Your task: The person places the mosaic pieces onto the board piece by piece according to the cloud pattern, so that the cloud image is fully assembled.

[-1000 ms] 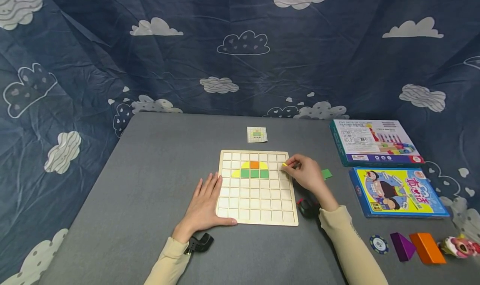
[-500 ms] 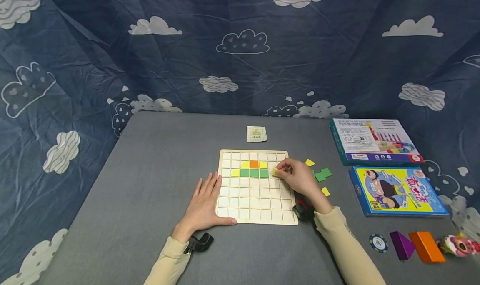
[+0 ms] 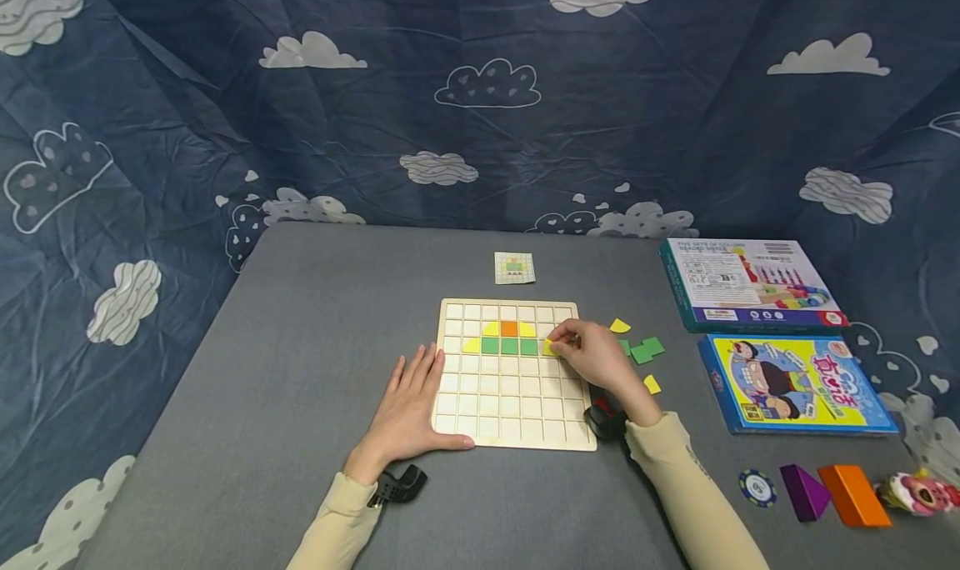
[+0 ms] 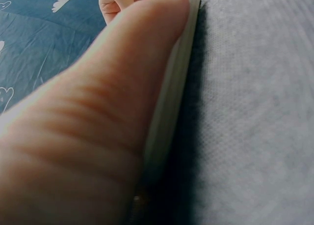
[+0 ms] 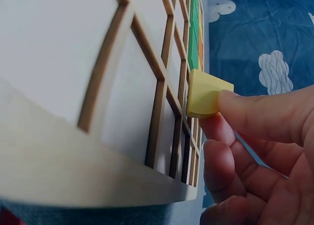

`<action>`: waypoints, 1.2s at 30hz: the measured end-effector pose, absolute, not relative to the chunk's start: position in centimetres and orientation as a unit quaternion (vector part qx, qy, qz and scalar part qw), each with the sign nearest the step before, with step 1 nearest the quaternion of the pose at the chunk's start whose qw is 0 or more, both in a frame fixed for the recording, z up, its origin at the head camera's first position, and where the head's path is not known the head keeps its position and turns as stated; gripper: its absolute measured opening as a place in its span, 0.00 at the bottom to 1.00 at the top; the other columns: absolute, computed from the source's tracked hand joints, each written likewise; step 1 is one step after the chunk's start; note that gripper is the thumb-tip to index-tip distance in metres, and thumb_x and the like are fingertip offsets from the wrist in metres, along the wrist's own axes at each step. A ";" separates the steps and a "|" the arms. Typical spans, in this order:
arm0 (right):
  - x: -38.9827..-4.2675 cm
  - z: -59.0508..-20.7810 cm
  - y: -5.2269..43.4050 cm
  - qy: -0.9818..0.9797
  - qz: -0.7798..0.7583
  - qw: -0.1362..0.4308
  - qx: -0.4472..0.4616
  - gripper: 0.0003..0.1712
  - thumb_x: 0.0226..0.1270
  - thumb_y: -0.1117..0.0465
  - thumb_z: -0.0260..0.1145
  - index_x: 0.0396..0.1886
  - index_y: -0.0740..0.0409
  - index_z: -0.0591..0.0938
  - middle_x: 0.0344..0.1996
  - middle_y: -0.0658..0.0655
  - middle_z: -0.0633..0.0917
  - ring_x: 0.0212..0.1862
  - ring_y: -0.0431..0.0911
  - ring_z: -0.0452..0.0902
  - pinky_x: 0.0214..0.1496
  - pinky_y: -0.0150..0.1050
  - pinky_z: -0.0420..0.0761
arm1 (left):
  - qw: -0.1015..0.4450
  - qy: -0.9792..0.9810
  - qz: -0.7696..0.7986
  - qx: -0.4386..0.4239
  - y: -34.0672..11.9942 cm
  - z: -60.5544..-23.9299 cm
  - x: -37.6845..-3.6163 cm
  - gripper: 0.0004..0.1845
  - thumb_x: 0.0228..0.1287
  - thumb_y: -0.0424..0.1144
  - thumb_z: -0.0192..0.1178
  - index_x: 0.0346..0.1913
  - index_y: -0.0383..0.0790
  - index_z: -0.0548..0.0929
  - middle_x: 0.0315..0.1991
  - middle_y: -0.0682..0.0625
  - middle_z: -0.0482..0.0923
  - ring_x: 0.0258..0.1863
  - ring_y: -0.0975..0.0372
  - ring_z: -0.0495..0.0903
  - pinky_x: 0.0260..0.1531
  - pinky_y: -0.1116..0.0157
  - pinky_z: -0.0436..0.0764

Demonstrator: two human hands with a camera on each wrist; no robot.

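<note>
The pale wooden square grid board (image 3: 508, 407) lies mid-worktop (image 3: 300, 370) in the head view. Towards its twelve o'clock side sit one orange square tile (image 3: 508, 328), three green square tiles (image 3: 509, 347) and three curved-edged yellow tiles (image 3: 472, 347). The left hand (image 3: 405, 405), fingers spread, rests at the nine o'clock edge. The right hand (image 3: 597, 356) pinches a fourth yellow tile (image 3: 548, 348) at the green row's three o'clock end, apparently that row's last piece. Loose green tiles (image 3: 642, 354) and loose yellow tiles (image 3: 619, 326) just beyond three o'clock suggest the pattern is only partly built; the small printed card (image 3: 514, 268) past twelve o'clock is too small to read fully.

In the left wrist view, the left hand's thumb lies along the board's edge.

In the right wrist view, the grip pinches the fourth yellow tile between thumb and finger, tilted, seemingly not yet seated.
</note>
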State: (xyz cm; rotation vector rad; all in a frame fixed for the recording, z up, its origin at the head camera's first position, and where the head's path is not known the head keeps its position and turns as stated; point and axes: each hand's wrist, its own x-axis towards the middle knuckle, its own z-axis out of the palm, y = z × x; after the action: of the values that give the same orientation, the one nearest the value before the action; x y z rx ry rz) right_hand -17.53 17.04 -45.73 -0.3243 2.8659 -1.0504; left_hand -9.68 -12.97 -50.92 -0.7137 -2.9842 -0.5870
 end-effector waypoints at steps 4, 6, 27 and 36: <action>-17.6 -45.8 17.0 0.933 -0.338 0.038 -0.115 0.03 0.61 0.65 0.68 0.35 0.59 0.85 0.26 0.51 0.81 0.25 0.45 0.69 0.27 0.38 0.68 | 0.010 -0.955 -0.189 -0.229 -12.9 -51.0 -9.7 0.70 0.39 0.80 0.56 0.74 0.33 0.43 0.75 0.40 0.39 0.73 0.53 0.36 0.69 0.52 0.34; -17.6 -45.8 17.0 0.934 -0.336 0.039 -0.117 0.03 0.61 0.65 0.68 0.34 0.59 0.85 0.26 0.51 0.81 0.25 0.45 0.70 0.27 0.39 0.69 | 0.011 -0.955 -0.188 -0.229 -12.9 -51.0 -9.7 0.70 0.39 0.80 0.56 0.74 0.33 0.43 0.75 0.40 0.39 0.73 0.53 0.36 0.69 0.53 0.34; -18.1 -45.2 16.5 0.944 -0.314 0.054 -0.086 0.03 0.58 0.62 0.70 0.29 0.57 0.87 0.24 0.49 0.83 0.26 0.44 0.75 0.26 0.38 0.71 | 0.006 -0.956 -0.184 -0.228 -12.9 -51.1 -9.8 0.70 0.39 0.81 0.56 0.74 0.34 0.42 0.75 0.40 0.39 0.73 0.53 0.35 0.69 0.54 0.33; -18.3 -45.3 16.4 0.949 -0.301 0.047 -0.079 0.04 0.57 0.61 0.71 0.28 0.57 0.88 0.21 0.48 0.82 0.22 0.43 0.72 0.21 0.36 0.68 | 0.008 -0.956 -0.183 -0.228 -12.9 -51.1 -9.7 0.70 0.39 0.81 0.55 0.74 0.34 0.43 0.75 0.41 0.38 0.73 0.53 0.35 0.69 0.54 0.33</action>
State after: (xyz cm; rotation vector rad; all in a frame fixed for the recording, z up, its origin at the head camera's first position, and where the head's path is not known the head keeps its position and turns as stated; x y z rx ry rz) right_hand -18.35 16.35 -45.31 -0.2415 2.8960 -0.9193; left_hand -9.74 -12.93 -51.06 -0.7112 -2.9890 -0.5721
